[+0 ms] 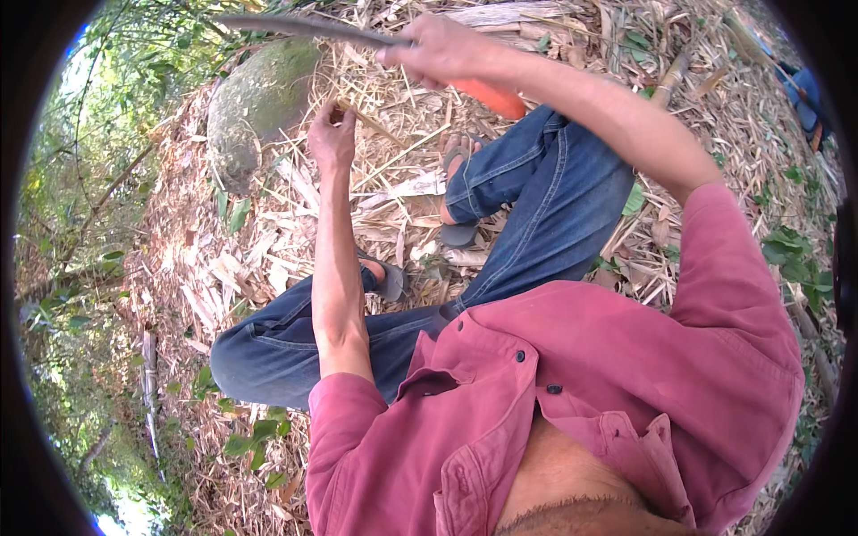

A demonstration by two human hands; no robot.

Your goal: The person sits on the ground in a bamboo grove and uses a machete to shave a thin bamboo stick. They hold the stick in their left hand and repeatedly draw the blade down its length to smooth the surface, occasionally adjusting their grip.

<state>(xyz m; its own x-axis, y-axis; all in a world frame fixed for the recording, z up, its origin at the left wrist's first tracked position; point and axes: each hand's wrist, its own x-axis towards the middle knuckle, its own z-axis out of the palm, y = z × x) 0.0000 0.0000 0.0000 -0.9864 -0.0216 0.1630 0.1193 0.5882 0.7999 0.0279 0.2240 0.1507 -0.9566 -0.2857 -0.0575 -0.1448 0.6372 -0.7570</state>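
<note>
Nearest the camera is a red shirt (pixel 608 348), buttoned down the front and open at the neck, worn by a person looking down at both hands. Blue jeans (pixel 536 214) cover the bent, spread legs, and the feet are in grey sandals (pixel 459 236).

At the top, a long dark blade (pixel 313 29) points left, its tip reaching past the upper edge of a rounded, greenish stone (pixel 273 98). The blade is slightly blurred, and I cannot tell which of its edges is sharp. Open room lies between it and the left hand (pixel 332 141), over ground thick with dry litter (pixel 246 259). The stone is just beside that hand, on its left; green plants (pixel 80 223) border the left side.

The right hand (pixel 438 49) is clenched around the blade's handle end. Its elbow is bent, and the forearm slants up and left, above the right knee. An orange piece (pixel 490 96) shows below the wrist; whether it joins the blade, I cannot tell.

The left forearm reaches nearly straight up the view. Its fingers are curled, grasping a thin yellowish strip (pixel 380 127), which slants down and right from the fingertips, apart from the blade.
</note>
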